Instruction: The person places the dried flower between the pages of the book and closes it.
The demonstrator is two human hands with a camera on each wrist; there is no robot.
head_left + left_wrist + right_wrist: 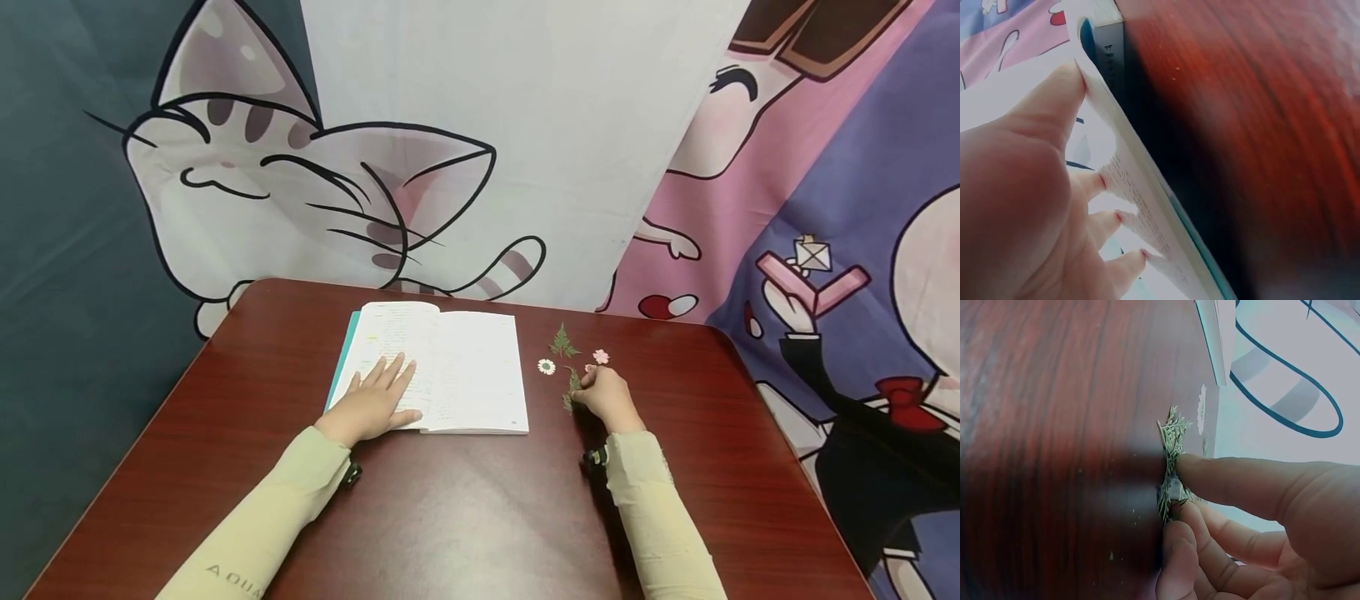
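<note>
An open book (pixel 480 367) with a teal cover edge lies on the table. My left hand (pixel 371 404) rests flat on its left page, fingers spread; in the left wrist view the fingertips touch the printed paper (pixel 1147 219). To the right of the book, my right hand (pixel 606 396) pinches a green fern leaf (pixel 1174 434) between thumb and fingers, low at the tabletop. Parts of that leaf are hidden behind the fingers. Around it lie another fern leaf (pixel 562 343), a white daisy-like flower (pixel 546 367) and a pink flower (pixel 601 357). A second pink flower (pixel 589 368) is partly covered by the hand.
The reddish-brown wooden table (pixel 450 517) has its far edge just behind the book. A printed cloth backdrop (pixel 525 150) hangs behind it. Tiny crumbs (pixel 1111 555) lie on the wood near the right hand.
</note>
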